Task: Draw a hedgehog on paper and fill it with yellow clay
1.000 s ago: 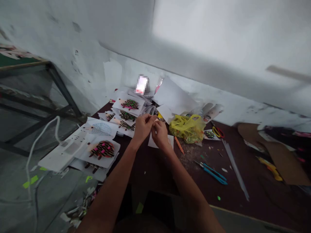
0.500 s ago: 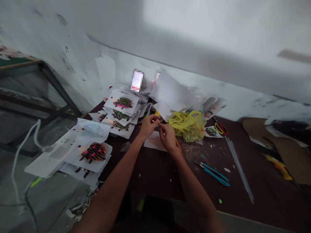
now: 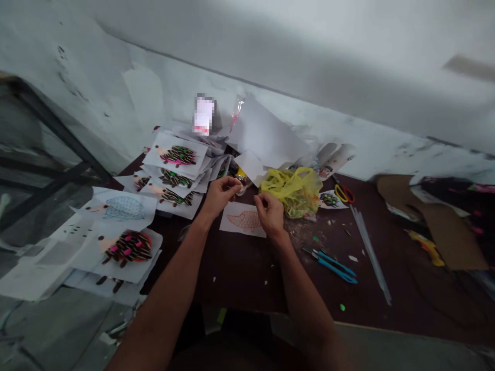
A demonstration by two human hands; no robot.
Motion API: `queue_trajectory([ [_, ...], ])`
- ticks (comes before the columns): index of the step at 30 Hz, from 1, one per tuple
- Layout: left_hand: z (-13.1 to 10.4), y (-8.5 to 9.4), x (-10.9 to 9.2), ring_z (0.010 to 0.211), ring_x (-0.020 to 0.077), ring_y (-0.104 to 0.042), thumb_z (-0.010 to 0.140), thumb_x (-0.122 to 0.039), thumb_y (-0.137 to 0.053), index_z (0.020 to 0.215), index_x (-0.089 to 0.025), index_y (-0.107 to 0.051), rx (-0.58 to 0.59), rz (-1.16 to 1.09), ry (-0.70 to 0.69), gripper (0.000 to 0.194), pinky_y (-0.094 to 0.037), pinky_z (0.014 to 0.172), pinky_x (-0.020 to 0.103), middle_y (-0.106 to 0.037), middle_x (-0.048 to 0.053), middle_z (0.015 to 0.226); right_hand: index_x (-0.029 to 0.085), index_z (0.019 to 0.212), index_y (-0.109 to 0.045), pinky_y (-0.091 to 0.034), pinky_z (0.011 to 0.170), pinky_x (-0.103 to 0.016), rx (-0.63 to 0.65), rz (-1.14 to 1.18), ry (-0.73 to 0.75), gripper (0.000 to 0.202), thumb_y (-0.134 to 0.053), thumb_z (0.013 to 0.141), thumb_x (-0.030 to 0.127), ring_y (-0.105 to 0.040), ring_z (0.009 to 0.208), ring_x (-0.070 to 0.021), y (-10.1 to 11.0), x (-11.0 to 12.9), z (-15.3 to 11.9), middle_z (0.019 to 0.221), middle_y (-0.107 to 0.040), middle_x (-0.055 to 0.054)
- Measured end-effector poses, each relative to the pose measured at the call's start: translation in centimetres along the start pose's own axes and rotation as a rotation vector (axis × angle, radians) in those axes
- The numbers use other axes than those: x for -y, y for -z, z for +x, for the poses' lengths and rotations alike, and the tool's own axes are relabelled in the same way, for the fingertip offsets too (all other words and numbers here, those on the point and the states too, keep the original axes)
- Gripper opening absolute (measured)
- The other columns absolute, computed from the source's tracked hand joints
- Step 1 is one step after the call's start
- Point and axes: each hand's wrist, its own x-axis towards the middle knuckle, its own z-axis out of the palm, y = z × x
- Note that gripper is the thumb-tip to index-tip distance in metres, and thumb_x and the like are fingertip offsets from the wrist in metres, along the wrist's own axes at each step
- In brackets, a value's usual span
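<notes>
My left hand [image 3: 222, 197] is raised over the dark table, thumb and fingertips pinched together. Something small and pale may be at its fingertips, too small to name. My right hand [image 3: 271, 212] is also closed in a pinch, a short gap away from the left; what it holds, if anything, is hidden. Beneath and between them lies a white sheet with an orange drawing of a spiny animal [image 3: 240, 220], its right end covered by my right hand. A yellow plastic bag [image 3: 290, 184] with colourful bits inside sits just beyond my right hand.
Stacked hedgehog pictures [image 3: 178, 154] stand at the left, with more hedgehog sheets [image 3: 129, 247] nearer. Blue thread snips [image 3: 335, 267], yellow-and-red scissors [image 3: 343, 192] and thin clear strips [image 3: 371, 252] lie at the right. A lit phone [image 3: 204, 116] leans at the back wall.
My hands have moved apart, from fingertips together to a gap between them. More of the orange drawing shows. The whole view has shifted, with things sitting further left and higher.
</notes>
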Motion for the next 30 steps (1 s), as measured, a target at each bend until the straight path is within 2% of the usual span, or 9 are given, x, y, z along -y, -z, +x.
queue_trajectory([
  [4, -0.6, 0.3, -0.2, 0.052, 0.0081, -0.049, 0.076, -0.033, -0.072, 0.085, -0.017, -0.067, 0.043, -0.015, -0.018, 0.020, -0.042, 0.051, 0.023, -0.062, 0.000, 0.071, 0.019, 0.088, -0.070, -0.048, 0.075, -0.031, 0.036, 0.042, 0.012, 0.020, -0.053, 0.092, 0.027, -0.061, 0.075, -0.0182, -0.1, 0.3, -0.2, 0.084, -0.070, -0.006],
  [7, -1.0, 0.3, -0.9, 0.051, 0.0077, -0.047, 0.078, -0.036, -0.072, 0.076, -0.016, -0.065, 0.142, 0.024, -0.017, 0.021, -0.040, 0.050, 0.022, -0.056, -0.002, 0.063, 0.020, 0.096, -0.072, -0.050, 0.074, -0.030, 0.035, 0.157, -0.009, 0.018, -0.056, 0.090, 0.027, -0.062, 0.075, -0.0170, -0.3, 0.6, -0.4, 0.091, -0.072, -0.006],
  [11, -1.2, 0.4, -1.7, 0.047, 0.0075, -0.046, 0.080, -0.044, -0.069, 0.064, -0.016, -0.063, 0.261, 0.135, 0.023, 0.033, -0.037, 0.047, 0.021, -0.054, -0.003, 0.055, 0.020, 0.094, -0.073, -0.051, 0.070, -0.028, 0.063, 0.336, -0.083, 0.019, -0.063, 0.088, 0.036, -0.062, 0.072, -0.0157, -0.6, 0.9, -0.5, 0.086, -0.072, -0.004],
  [16, -1.2, 0.5, -1.8, 0.045, 0.0089, -0.048, 0.080, -0.052, -0.068, 0.059, -0.016, -0.064, 0.308, 0.242, 0.061, 0.042, -0.037, 0.044, 0.020, -0.055, -0.001, 0.049, 0.020, 0.084, -0.073, -0.051, 0.070, -0.027, 0.136, 0.473, -0.113, 0.019, -0.068, 0.086, 0.038, -0.064, 0.073, -0.0152, -0.6, 1.1, -0.4, 0.080, -0.072, -0.002],
  [20, -1.2, 0.5, -1.8, 0.044, 0.0094, -0.048, 0.082, -0.052, -0.066, 0.062, -0.016, -0.065, 0.302, 0.247, 0.060, 0.041, -0.037, 0.045, 0.021, -0.056, -0.001, 0.048, 0.020, 0.086, -0.074, -0.051, 0.069, -0.027, 0.172, 0.489, -0.106, 0.019, -0.069, 0.087, 0.039, -0.064, 0.073, -0.0148, -0.6, 1.3, -0.4, 0.083, -0.074, -0.003],
  [24, -1.2, 0.7, -1.8, 0.044, 0.0100, -0.048, 0.085, -0.049, -0.061, 0.063, -0.015, -0.068, 0.313, 0.277, 0.068, 0.040, -0.037, 0.046, 0.021, -0.054, -0.001, 0.046, 0.021, 0.084, -0.076, -0.049, 0.067, -0.027, 0.111, 0.390, -0.070, 0.020, -0.068, 0.088, 0.040, -0.063, 0.070, -0.0149, -0.6, 1.4, -0.5, 0.081, -0.074, -0.003],
  [30, -1.2, 1.2, -1.9, 0.049, 0.0103, -0.053, 0.080, -0.041, -0.068, 0.070, -0.016, -0.072, 0.369, 0.245, 0.071, 0.027, -0.040, 0.046, 0.021, -0.067, 0.003, 0.063, 0.023, 0.088, -0.077, -0.050, 0.070, -0.027, 0.126, 0.391, -0.048, 0.017, -0.067, 0.089, 0.036, -0.066, 0.076, -0.0157, -0.6, 1.4, -0.6, 0.084, -0.075, -0.003],
])
